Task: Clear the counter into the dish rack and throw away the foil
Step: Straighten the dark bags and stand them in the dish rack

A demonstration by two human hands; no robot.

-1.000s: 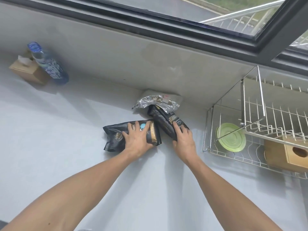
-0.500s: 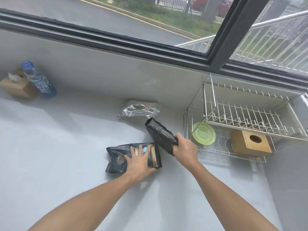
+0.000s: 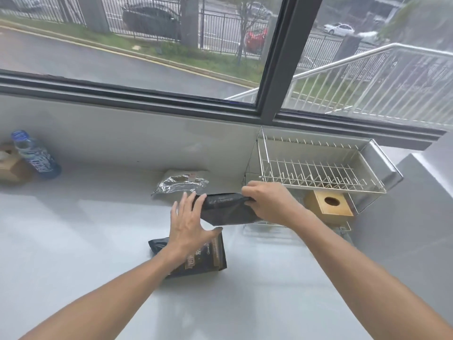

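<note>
The right hand (image 3: 266,202) grasps a black pouch (image 3: 229,209) by its upper right end and holds it clear of the counter (image 3: 73,241), just in front of the dish rack (image 3: 318,168). The left hand (image 3: 188,224) is open, fingers spread, gripping nothing; it hovers above a second black pouch (image 3: 206,258) that lies flat on the counter, with its fingertips near the left end of the lifted pouch. The crumpled foil (image 3: 179,185) rests on the counter near the back wall, left of the rack. A wooden box (image 3: 329,204) occupies the rack's lower tier. The lifted pouch sags under its own weight, so it is probably soft-walled and fairly light; its film surface looks smooth and may slip. Take hold at the sealed top edge, or support it underneath with the free hand. The foil appears thin and very light; gather it in a full-hand crush rather than a pinch.
</note>
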